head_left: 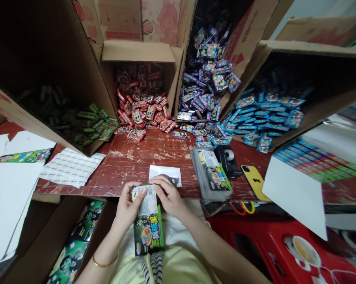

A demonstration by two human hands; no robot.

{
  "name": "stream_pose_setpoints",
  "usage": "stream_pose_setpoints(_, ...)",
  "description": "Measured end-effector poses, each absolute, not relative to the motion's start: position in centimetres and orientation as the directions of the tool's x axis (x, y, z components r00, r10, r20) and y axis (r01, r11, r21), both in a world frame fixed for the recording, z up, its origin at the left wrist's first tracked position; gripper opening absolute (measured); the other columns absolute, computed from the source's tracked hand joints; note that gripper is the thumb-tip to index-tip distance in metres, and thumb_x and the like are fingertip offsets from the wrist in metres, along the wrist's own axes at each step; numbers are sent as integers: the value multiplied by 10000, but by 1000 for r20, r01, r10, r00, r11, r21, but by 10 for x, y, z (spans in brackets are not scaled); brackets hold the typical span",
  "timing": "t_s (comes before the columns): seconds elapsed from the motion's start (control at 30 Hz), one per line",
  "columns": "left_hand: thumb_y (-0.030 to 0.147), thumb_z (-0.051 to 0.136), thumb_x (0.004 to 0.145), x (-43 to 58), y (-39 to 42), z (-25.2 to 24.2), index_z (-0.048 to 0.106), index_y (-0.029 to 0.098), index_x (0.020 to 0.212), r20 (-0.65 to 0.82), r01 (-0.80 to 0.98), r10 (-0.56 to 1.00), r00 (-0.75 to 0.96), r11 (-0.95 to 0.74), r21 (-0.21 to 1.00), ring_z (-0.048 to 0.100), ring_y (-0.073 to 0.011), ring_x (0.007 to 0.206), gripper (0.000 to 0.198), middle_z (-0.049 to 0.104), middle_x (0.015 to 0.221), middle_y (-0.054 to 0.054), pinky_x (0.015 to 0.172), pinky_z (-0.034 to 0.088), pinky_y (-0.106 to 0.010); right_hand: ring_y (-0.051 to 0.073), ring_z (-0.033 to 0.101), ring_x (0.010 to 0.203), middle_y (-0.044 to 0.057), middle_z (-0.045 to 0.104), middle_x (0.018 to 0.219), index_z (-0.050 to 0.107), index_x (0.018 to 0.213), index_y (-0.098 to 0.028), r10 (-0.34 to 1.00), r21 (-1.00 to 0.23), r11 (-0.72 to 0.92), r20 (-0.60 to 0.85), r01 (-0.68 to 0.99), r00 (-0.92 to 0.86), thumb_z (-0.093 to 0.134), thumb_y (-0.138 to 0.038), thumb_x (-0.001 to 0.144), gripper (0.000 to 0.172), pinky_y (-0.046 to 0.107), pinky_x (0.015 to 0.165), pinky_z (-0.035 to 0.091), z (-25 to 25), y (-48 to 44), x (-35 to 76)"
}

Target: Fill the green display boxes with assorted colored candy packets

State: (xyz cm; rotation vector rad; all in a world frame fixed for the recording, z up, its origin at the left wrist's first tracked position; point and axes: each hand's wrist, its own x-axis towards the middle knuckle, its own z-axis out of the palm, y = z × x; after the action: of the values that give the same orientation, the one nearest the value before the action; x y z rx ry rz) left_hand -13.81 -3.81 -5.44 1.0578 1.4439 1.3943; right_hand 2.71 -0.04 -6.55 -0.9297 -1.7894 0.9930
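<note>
Over the lap, at the table's (154, 152) near edge, a green box (148, 223) is being held upright between both hands. Its top is being gripped by the left hand (127, 207), while the right hand (168, 197) is being pressed on its white label (146, 197). It is being judged light, thin cardboard, easily crushed, best taken by the side edges. A stack of flat boxes (211, 173) is lying near the right.

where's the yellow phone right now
In the head view the yellow phone lies on the red table, right of the person's hands, just right of the black tape dispenser and the stack of flat green boxes.
</note>
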Motion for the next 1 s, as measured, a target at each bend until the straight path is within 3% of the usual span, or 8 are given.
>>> stream_pose_setpoints(0.13,492,663,713,-185,4,-52,506,213,967,90,176,849,-521,3,984,582,-146,676,409,580,839,-8,619,495,-264,260,439,1217,119,509,1304,477,1288,-223,916,-784,388,273,484,-294,581,-324,847,465,444,1023,337,-78,10,54)
stream_pose_setpoints(0.33,307,747,656,-228,61,-62,486,130,1068,193,342,779,-596,29,939,487,-311,1113,519,525,1119,-144,958,388,-489,280,537,1060,103,604,1110,612,1135,-196,903,-671,368,94,644,-418,795,-270,611,560,461,929,368,-81,23,77)
stream_pose_setpoints(0.47,322,692,739,-179,41,-78,548,167,1088,384,567,912,-145,-242,788,459,-339,1205,409,549,1212,-163,1012,360,-515,231,592,987,85,636,1066,665,1076,-186,951,-861,249,130,443,-282,804,-322,581,532,401,919,414,-86,40,85)
stream_pose_setpoints(0.53,358,668,759,-147,28,-85,566,202,1134,349,553,917,196,-397,733,486,-311,1201,419,581,1226,-129,1058,315,-529,214,626,927,96,662,1036,657,1107,-156,985,-953,119,78,279,-154,761,-405,637,542,364,854,465,-84,55,94)
stream_pose_setpoints(0.63,353,745,665,-117,21,-84,600,218,1146,214,470,935,284,-331,818,480,-313,1215,521,592,1254,-104,1103,243,-528,208,659,847,112,701,968,652,1118,-115,999,-970,-28,-35,240,-25,651,-474,737,523,337,767,505,-76,76,106)
stream_pose_setpoints(0.77,319,658,729,-111,31,-68,678,210,859,87,356,994,70,-106,928,610,-275,953,170,693,911,-80,992,397,-467,237,639,917,117,688,1003,685,1036,-134,997,-901,-35,1,433,83,679,-397,713,417,375,836,487,-72,91,111)
stream_pose_setpoints(0.87,429,575,783,-118,32,-53,635,186,819,-2,257,999,-36,11,966,609,-205,641,253,633,679,-31,706,538,-377,286,569,1057,134,640,1090,688,1017,-141,989,-852,-4,76,524,131,760,-250,604,433,443,987,388,-76,95,109)
stream_pose_setpoints(1.0,561,573,750,-121,15,-38,575,155,794,-149,86,986,-74,155,984,495,-129,414,408,557,539,15,474,517,-310,302,497,1161,146,615,1145,688,1001,-140,981,-835,60,150,547,121,731,-230,654,361,456,1055,318,-67,85,98)
